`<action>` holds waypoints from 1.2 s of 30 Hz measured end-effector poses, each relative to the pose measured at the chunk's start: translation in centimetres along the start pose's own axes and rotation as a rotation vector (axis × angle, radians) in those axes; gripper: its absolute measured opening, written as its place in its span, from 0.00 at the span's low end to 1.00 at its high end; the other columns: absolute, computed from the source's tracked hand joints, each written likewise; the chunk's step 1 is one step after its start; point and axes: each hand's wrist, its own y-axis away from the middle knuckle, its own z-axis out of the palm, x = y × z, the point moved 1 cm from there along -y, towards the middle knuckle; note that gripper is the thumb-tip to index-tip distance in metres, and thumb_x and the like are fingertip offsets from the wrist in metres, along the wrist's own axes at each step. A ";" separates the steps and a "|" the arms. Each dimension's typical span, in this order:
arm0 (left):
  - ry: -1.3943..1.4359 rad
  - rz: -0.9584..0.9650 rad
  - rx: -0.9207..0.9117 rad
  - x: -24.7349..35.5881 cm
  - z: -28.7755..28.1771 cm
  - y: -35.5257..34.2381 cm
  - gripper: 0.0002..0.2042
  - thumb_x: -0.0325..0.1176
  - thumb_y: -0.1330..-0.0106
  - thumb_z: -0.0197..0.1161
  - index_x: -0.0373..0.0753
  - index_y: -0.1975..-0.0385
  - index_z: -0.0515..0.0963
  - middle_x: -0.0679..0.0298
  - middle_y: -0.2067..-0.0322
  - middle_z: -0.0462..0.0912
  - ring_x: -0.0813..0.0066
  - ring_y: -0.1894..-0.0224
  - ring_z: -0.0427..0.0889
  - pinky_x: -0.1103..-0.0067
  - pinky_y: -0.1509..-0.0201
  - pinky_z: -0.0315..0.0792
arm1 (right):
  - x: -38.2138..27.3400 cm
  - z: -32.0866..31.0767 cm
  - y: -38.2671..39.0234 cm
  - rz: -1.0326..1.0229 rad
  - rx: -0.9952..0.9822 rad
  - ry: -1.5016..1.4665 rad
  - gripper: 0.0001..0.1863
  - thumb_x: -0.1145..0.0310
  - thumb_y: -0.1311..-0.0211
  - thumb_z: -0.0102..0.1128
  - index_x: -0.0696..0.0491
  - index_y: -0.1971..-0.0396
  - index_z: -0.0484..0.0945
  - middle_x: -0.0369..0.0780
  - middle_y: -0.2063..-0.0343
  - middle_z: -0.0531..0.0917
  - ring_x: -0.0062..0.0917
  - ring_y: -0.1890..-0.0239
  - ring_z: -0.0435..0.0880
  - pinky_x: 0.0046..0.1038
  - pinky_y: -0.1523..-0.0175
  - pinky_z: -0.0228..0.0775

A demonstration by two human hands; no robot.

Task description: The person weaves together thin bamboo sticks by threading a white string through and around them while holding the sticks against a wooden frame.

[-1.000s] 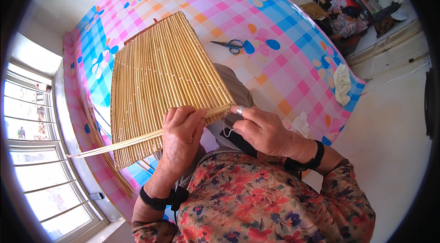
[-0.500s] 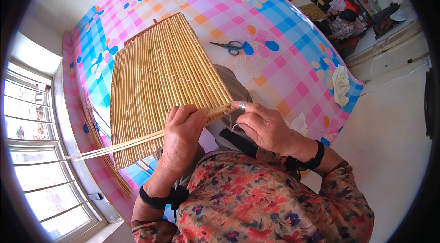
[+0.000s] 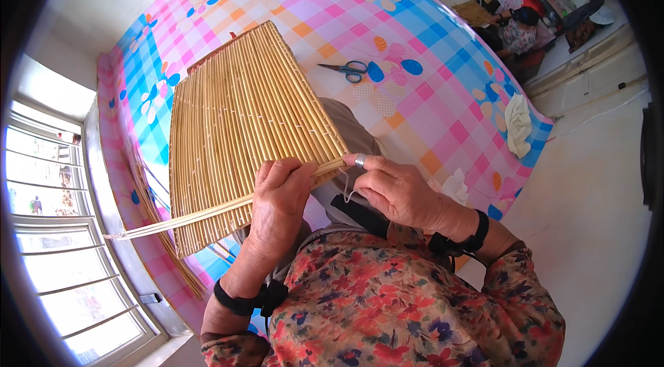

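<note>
A stiff panel of yellow reed stalks [image 3: 228,125], stitched side by side with light thread, lies tilted across my lap. My left hand [image 3: 279,194] is closed over its near edge, pressing a bundle of pale split strips [image 3: 180,219] along that edge; their loose ends stick out to the left. At the panel's near right corner, my right hand [image 3: 398,190], with a metal ring on one finger, pinches the edge and the strip ends. A white cord [image 3: 347,187] hangs in a loop just below those fingertips.
Blue-handled scissors [image 3: 349,71] lie beyond the panel on the checked, flowered sheet [image 3: 332,21]. A white cloth [image 3: 517,126] rests at the sheet's right edge. Long reeds [image 3: 162,242] lie by the window at left. Another person [image 3: 517,31] sits at the far right.
The hands keep their hold on the panel's near edge, with the right fingertips shifted slightly. The view has moved a little; otherwise things look the same.
</note>
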 end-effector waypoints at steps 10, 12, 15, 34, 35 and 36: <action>0.041 -0.018 0.002 0.1 0.1 0.3 0.10 0.23 0.42 0.64 0.34 0.60 0.81 0.58 0.64 0.77 0.60 0.60 0.76 0.71 0.57 0.73 | -0.1 -1.4 0.9 0.230 0.220 -0.585 0.04 0.74 0.33 0.53 0.57 0.62 0.74 0.45 0.53 0.79 0.29 0.52 0.81 0.28 0.50 0.74; 0.026 -0.032 -0.006 0.1 0.0 0.2 0.09 0.23 0.42 0.64 0.33 0.61 0.81 0.57 0.64 0.77 0.60 0.60 0.76 0.71 0.56 0.73 | -0.1 -1.6 0.7 0.192 0.228 -0.776 0.07 0.73 0.29 0.48 0.59 0.59 0.73 0.44 0.55 0.79 0.26 0.50 0.79 0.28 0.47 0.72; 0.030 0.005 0.026 -0.1 0.1 0.2 0.10 0.23 0.44 0.65 0.35 0.61 0.80 0.58 0.65 0.75 0.60 0.62 0.74 0.69 0.57 0.71 | -1.8 -3.1 -0.8 0.186 0.136 -0.876 0.07 0.72 0.28 0.48 0.59 0.58 0.73 0.42 0.59 0.81 0.22 0.56 0.79 0.25 0.48 0.72; -0.037 -0.017 0.023 0.1 0.8 0.5 0.09 0.24 0.44 0.65 0.36 0.63 0.82 0.60 0.66 0.77 0.60 0.62 0.75 0.69 0.57 0.71 | -5.4 -2.1 -2.6 -0.166 -0.129 -0.434 0.01 0.77 0.34 0.55 0.59 0.66 0.74 0.41 0.66 0.78 0.31 0.61 0.80 0.28 0.55 0.73; -0.031 -0.012 0.025 0.1 1.0 0.7 0.09 0.24 0.44 0.65 0.36 0.62 0.82 0.60 0.66 0.77 0.60 0.62 0.74 0.69 0.57 0.71 | -5.1 -2.7 -2.6 -0.066 -0.096 -0.459 0.02 0.77 0.33 0.54 0.59 0.66 0.74 0.42 0.66 0.78 0.29 0.61 0.80 0.28 0.55 0.73; -0.025 -0.007 0.028 0.2 1.2 0.7 0.09 0.24 0.44 0.65 0.36 0.62 0.82 0.60 0.66 0.77 0.60 0.62 0.74 0.69 0.57 0.71 | -4.8 -3.2 -2.5 0.034 -0.064 -0.484 0.03 0.76 0.32 0.53 0.59 0.65 0.74 0.42 0.66 0.77 0.28 0.61 0.80 0.27 0.54 0.72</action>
